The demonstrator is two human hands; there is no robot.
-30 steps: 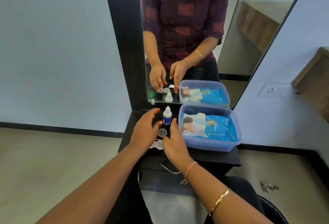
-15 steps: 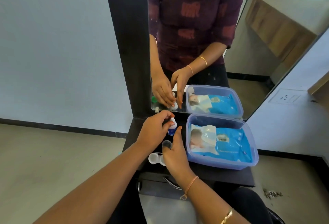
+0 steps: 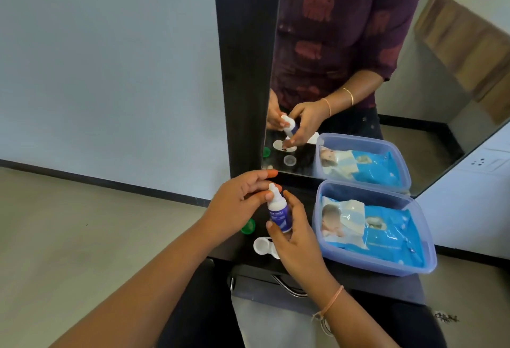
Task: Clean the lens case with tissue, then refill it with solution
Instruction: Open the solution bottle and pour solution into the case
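Note:
A small white solution bottle [image 3: 278,210] with a blue label is lifted above the dark shelf [image 3: 380,284]. My right hand [image 3: 296,240] grips its body from the right. My left hand [image 3: 237,204] pinches the white nozzle at its top. Below the bottle lies the white lens case [image 3: 262,246], open, partly hidden by my right hand. A green cap [image 3: 248,226] rests on the shelf just left of it.
A clear blue plastic box [image 3: 414,264] holding a blue pack of wipes [image 3: 386,230] fills the shelf's right side. A mirror [image 3: 345,71] stands right behind, showing a clear cap that my hands hide. A drawer handle [image 3: 289,289] sits below the shelf.
The bottle stood on the shelf a second ago; my left hand took it by the top, and now both hands hold it raised. The camera has moved closer.

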